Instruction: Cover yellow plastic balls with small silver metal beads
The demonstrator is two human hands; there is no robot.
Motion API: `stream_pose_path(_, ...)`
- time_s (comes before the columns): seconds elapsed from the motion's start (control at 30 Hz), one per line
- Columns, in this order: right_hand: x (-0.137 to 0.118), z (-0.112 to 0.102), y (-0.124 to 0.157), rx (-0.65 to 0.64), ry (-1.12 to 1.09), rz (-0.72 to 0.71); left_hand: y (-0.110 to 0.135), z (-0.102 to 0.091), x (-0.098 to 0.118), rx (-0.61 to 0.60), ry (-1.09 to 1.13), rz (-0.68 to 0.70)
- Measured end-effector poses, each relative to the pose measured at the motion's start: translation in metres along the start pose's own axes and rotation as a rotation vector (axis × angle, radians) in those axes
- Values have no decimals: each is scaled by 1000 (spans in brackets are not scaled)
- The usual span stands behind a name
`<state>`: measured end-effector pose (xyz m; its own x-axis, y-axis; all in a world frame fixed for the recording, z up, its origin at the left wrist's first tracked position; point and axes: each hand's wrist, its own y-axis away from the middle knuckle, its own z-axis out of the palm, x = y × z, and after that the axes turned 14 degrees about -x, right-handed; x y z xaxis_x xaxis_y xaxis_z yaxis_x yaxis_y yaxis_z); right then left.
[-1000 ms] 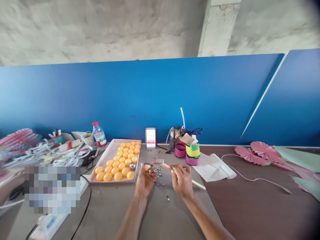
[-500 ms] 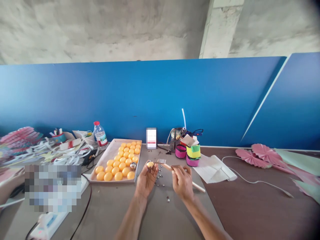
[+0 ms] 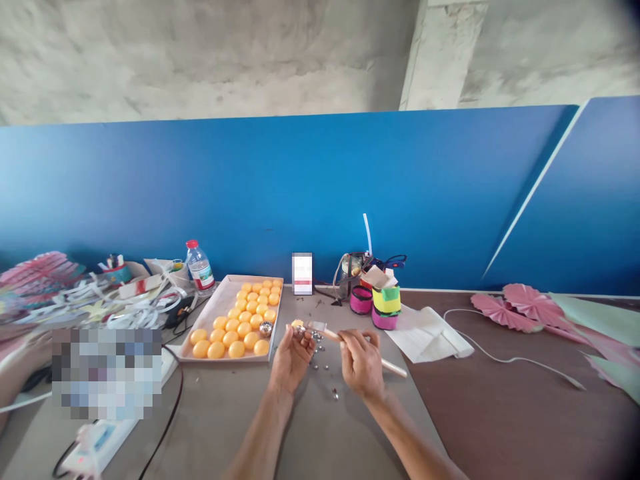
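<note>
My left hand (image 3: 293,357) holds up a small ball (image 3: 299,329) between its fingertips. Shiny silver bits cover part of the ball, and a yellow-orange patch shows at its upper edge. Gripped in my right hand (image 3: 361,363) is a long pale-handled flat brush (image 3: 332,333), its head close beside the ball; whether they touch I cannot tell. Small silver pieces (image 3: 319,349) lie scattered on the table between my hands. Left of them stands a shallow box (image 3: 220,303) with several orange balls (image 3: 231,341) and one silver-covered ball (image 3: 266,329).
Behind my hands a phone (image 3: 302,275) stands upright, its screen blurred. Colourful fabric bands (image 3: 386,309) and white paper (image 3: 430,337) lie to the right. A bottle (image 3: 200,269), tangled white strips and a power strip (image 3: 107,437) occupy the left, where another person's arm (image 3: 25,360) reaches in.
The ball has turned in my left fingers: its orange patch faced me before, and now more silver shows. The brush has shifted slightly left with my right hand.
</note>
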<state>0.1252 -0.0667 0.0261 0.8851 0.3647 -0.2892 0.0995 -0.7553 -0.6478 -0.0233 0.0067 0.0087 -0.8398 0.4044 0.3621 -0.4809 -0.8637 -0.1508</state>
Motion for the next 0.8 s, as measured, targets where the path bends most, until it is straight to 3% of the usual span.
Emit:
stream_pose_path(0.3,-1,0,0,2,-19,5,3,8,1,-83,-21,-19)
stream_pose_path(0.57,-3,7,1,-81,40,-7,1,4,1,-58,-41,-48)
stream_pose_path(0.8,-2,3,1,-30,39,-9,1,3,1,-77,11,-41)
